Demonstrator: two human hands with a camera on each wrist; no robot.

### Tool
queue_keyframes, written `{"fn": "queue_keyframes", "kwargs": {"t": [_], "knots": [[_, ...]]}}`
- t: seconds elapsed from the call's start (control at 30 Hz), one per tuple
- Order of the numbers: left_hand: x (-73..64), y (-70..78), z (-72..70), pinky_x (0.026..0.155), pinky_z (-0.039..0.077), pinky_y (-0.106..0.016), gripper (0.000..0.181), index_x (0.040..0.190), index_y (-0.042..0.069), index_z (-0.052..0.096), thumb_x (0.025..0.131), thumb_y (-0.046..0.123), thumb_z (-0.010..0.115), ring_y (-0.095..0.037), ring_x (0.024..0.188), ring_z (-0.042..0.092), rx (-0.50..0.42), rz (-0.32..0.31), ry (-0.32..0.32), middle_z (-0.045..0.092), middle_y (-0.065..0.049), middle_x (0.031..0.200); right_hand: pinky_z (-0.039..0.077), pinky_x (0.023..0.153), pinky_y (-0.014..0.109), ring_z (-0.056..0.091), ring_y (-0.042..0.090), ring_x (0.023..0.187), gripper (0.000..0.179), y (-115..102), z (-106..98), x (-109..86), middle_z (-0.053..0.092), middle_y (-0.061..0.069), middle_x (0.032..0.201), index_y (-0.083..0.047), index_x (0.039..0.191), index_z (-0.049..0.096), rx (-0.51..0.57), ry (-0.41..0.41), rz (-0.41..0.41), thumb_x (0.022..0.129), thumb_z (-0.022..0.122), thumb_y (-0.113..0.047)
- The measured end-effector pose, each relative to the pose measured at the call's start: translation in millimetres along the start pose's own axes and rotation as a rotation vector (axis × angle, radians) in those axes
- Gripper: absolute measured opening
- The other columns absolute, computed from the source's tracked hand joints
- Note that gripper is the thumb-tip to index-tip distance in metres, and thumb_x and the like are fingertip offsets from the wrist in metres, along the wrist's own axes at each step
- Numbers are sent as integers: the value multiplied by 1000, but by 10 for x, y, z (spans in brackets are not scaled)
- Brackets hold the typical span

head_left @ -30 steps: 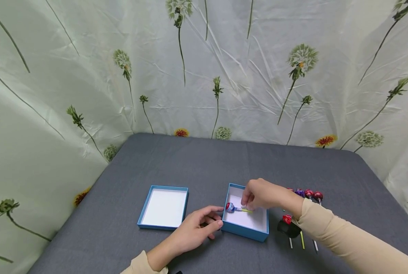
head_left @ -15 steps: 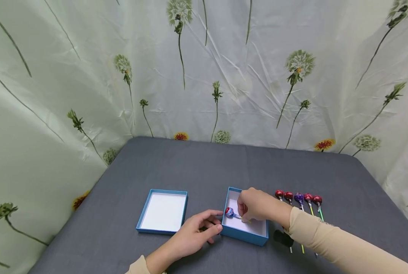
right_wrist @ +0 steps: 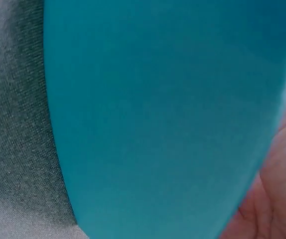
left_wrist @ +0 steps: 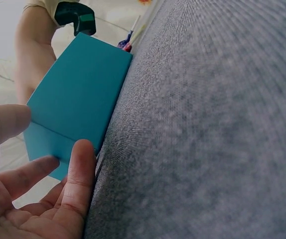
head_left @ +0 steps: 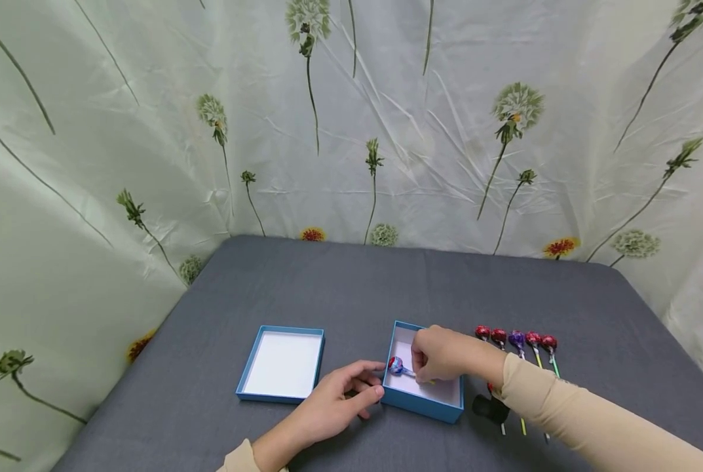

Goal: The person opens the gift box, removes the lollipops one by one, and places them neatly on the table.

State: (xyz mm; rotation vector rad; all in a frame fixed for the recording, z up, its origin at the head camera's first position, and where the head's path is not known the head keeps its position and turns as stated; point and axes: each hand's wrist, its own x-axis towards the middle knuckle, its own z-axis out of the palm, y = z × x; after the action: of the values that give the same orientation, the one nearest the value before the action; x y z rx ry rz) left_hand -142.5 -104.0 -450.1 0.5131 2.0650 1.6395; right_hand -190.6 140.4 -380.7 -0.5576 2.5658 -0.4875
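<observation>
A blue-wrapped lollipop [head_left: 396, 366] with a red patch lies across the white inside of the blue box [head_left: 422, 402], its head at the left wall. My right hand [head_left: 443, 354] reaches in over the right wall and pinches its stick; the fingertips cover part of it. My left hand [head_left: 342, 401] lies beside the box, fingers loosely bent. Their fingertips [left_wrist: 83, 152] touch its left side in the left wrist view. In the right wrist view the outer box wall [right_wrist: 168, 119] fills most of the picture, with part of my right hand at the edge.
Left of the box lies a blue-rimmed lid [head_left: 282, 364], white inside up. Several lollipops [head_left: 516, 339] with red and purple wrappers stand in a row on the grey cloth [head_left: 351, 282] at right. More sticks [head_left: 523, 426] show below my sleeve. A floral curtain [head_left: 351, 164] hangs behind.
My right hand has come slightly nearer and left inside the box, its fingers now on the lollipop's stick. The row at right has come out from behind my forearm. My left hand stays put.
</observation>
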Motion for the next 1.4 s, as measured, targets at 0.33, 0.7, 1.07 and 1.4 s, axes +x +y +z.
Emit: {"fn": "queue_keyframes", "kwargs": {"t": [0.33,0.7,1.07,1.4], "knots": [[-6,24,4,71,58,-24,41,148,11,61,109,26,65,-15,91,70,-10,4,4,70,-8,120,41,58,21,53,6,63,23,29,-99,-21,61,-7,67,-15,76,67,106,-87,-35,91,83,-8],[6,7,-11,75,61,-23,41,149,7,59,111,24,61,-14,95,69,-22,35,-7,69,-11,118,38,58,20,49,5,64,23,51,-114,20,56,-9,68,-16,77,67,84,-81,-97,92,81,-7],[13,7,-8,72,62,-26,41,148,11,59,112,28,61,-17,88,70,-37,-17,15,69,-8,113,38,59,23,49,8,65,24,-25,-162,-23,55,-7,68,-17,75,66,45,-26,-75,92,80,-7],[23,14,0,72,62,-28,41,148,12,59,111,30,62,-18,90,69,-19,-35,29,69,-6,111,41,59,25,51,8,64,21,-43,-312,-178,57,-7,65,-16,77,68,96,30,-47,92,77,-5]]}}
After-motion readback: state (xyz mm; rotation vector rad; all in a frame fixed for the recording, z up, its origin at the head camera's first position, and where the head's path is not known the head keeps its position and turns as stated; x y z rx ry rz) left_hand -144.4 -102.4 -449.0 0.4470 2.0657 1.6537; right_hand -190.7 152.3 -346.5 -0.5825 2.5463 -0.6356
